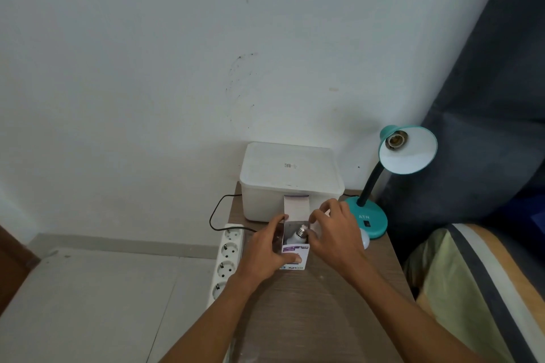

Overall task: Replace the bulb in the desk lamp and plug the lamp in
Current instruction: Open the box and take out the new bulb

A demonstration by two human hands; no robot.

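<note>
Head view: a person at a small wooden table (318, 298), both hands on a bulb carton.
Left hand (265, 250): wrapped around the carton (295, 256), thumb across its printed front, holding it steady on the table.
Right hand (336, 230): just right of the carton, fingertips pinched at the metal screw base of the new bulb (298, 235), which pokes base-up from the open top; grip looks light, not yet a full hold.
Carton flap: folded up, standing beyond the left hand's fingers.
Lamp (383, 186): teal desk lamp just beyond and to the right of the right hand; its shade faces the viewer.
Socket (396, 140): bare, no bulb in it.
Old bulb (365, 237): a white rounded thing peeks out just right of the right hand, by the lamp base; probably the removed bulb, mostly hidden.
Power strip (227, 259): just left of the left hand, along the table edge; all visible outlets vacant; a black cord (215, 212) curves behind it.
Plastic box (290, 180): lidded, beyond both hands, against the wall.
Done, judged: socket cleared, carton opened.
Left, judged: draw the new bulb out, screw it into the socket, plug the lamp in.
Lamp's plug: not visible.
</note>
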